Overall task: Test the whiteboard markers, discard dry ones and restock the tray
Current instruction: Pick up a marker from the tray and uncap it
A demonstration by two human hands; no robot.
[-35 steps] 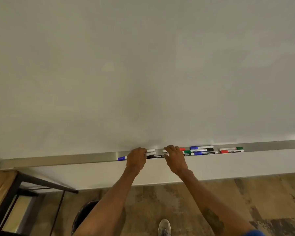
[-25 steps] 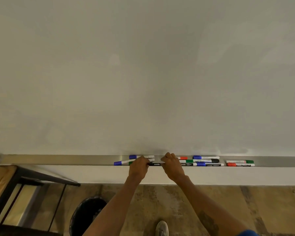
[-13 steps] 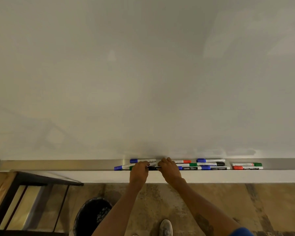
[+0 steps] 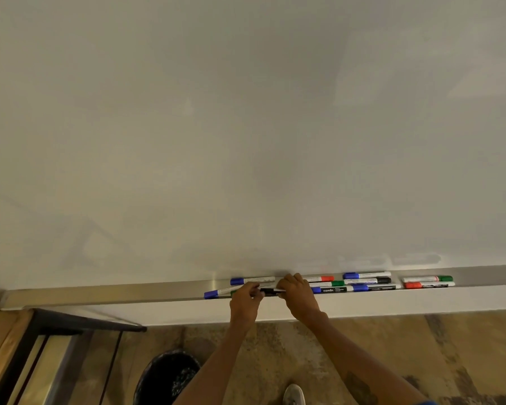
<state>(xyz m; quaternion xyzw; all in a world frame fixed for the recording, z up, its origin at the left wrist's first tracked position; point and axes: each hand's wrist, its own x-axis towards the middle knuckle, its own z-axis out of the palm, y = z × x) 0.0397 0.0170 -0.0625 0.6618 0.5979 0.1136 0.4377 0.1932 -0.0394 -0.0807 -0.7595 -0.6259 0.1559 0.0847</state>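
silver metal tray [image 4: 100, 294] holds capped white-barrelled markers [image 4: 367, 275] | left hand [image 4: 245, 301], right hand [image 4: 300, 298]: fingers [image 4: 285, 285] clamped on black marker [image 4: 270, 291] | round black bin [image 4: 167, 378] on mottled brown floor [image 4: 275, 346]

You see dim, warm, even light on the whiteboard [image 4: 246, 127], faint pale reflections at its upper right, a soft shadow above the tray [image 4: 100, 293], slightly soft detail and wide-angle bending at the edges.

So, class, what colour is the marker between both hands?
The marker is black, in the head view.
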